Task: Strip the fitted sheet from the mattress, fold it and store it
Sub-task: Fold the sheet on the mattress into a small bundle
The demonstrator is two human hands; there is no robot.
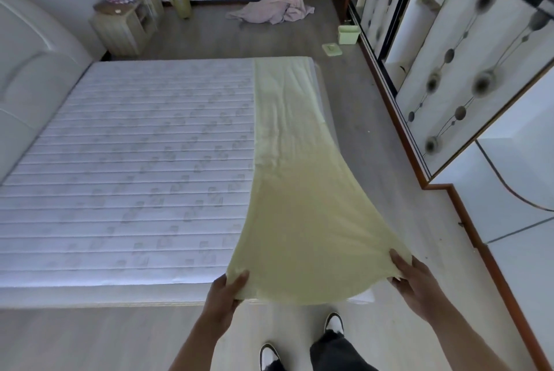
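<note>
Fitted sheet (287, 178): pale yellow-green, already folded to a long narrow strip. It lies along the right side of the mattress (135, 160), far end flat near the far right corner, near end lifted off the bed and stretched between two hands. Most of the quilted mattress top is bare.

Risks, as they look from here:
- Far end dragging. The strip is under tension; a harder pull toward the near side would likely slide the far end and skew the layers.
- Right edge slipping. It sits at the mattress edge, and the lifted part hangs out past it over the floor (374, 160), so slack on that side could let it drop.
- Uneven fold. The near edge bows in a curve between the grips; brought over like that, the corners may not meet the far end squarely.
- Lost corner. Each grip takes only a small bite of cloth at the hem.

Left hand (223, 291): at the near left corner of the strip, thumb on top, fingers curled beneath, pinching the cloth.

Right hand (415, 276): at the near right corner, fingers curled over bunched fabric, gripping it.

Hands well apart, the strip's width between them, both just past the near edge of the mattress, forearms reaching forward.
</note>
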